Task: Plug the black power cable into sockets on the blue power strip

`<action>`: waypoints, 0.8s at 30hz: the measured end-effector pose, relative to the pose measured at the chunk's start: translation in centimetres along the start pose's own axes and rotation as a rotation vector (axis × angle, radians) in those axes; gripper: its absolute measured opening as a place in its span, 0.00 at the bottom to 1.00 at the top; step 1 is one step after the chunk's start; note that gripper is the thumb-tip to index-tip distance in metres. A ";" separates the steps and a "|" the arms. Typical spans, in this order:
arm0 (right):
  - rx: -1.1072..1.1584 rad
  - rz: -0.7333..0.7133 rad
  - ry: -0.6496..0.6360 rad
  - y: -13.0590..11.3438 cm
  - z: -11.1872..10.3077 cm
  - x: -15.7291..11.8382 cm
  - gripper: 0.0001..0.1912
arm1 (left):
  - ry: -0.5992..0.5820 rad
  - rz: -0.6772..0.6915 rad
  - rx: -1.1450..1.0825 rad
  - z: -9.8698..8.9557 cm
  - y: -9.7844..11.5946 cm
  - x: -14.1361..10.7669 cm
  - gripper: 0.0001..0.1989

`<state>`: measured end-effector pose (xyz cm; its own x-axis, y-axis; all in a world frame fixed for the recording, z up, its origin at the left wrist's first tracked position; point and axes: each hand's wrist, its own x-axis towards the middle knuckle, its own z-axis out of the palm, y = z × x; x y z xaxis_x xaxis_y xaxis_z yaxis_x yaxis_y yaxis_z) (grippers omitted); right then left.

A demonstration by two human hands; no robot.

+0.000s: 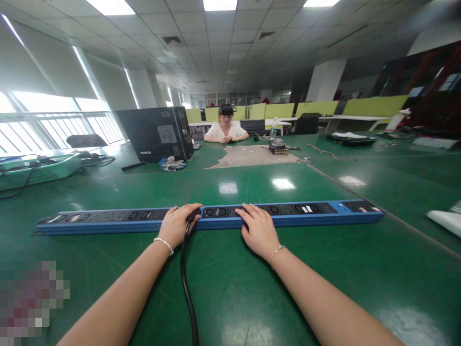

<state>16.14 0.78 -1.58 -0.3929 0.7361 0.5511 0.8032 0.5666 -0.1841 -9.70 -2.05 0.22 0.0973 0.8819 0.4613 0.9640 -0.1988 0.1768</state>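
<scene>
A long blue power strip (223,223) with black sockets lies across the green table in front of me. My left hand (176,222) is closed on a black plug (193,214) at the strip's middle. The plug is against the socket face, but its seating cannot be made out. From it a black power cord (184,278) runs down toward me. To the right, my right hand (260,228) grips the strip from above, its fingers over the top and its thumb at the near side.
A black computer case (154,134) stands at the back left, with gloves (172,164) beside it. A green basket (39,170) with cables is at far left. Across the table sits a person (226,129), near a small metal device (278,146). A white object (444,221) lies at right.
</scene>
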 end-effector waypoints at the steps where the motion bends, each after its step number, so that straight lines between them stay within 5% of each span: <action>1: -0.002 -0.001 -0.002 0.0 0.0 0.0 0.23 | -0.001 -0.010 -0.006 0.0 0.0 0.1 0.17; 12: -0.015 0.001 -0.015 0.0 0.0 0.0 0.24 | 0.092 -0.012 -0.050 0.9 -0.2 -0.1 0.16; 17: -0.017 0.002 -0.017 0.1 0.0 0.0 0.24 | 0.333 -0.200 -0.295 -0.1 -0.8 0.2 0.19; 24: -0.016 -0.002 -0.016 0.0 -0.1 0.0 0.24 | 0.425 -0.363 -0.313 -4.3 -6.5 -0.6 0.22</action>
<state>16.19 0.76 -1.49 -0.4016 0.7408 0.5385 0.8093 0.5623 -0.1700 -17.10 -3.11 2.50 -0.3905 0.6826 0.6177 0.7927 -0.0918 0.6026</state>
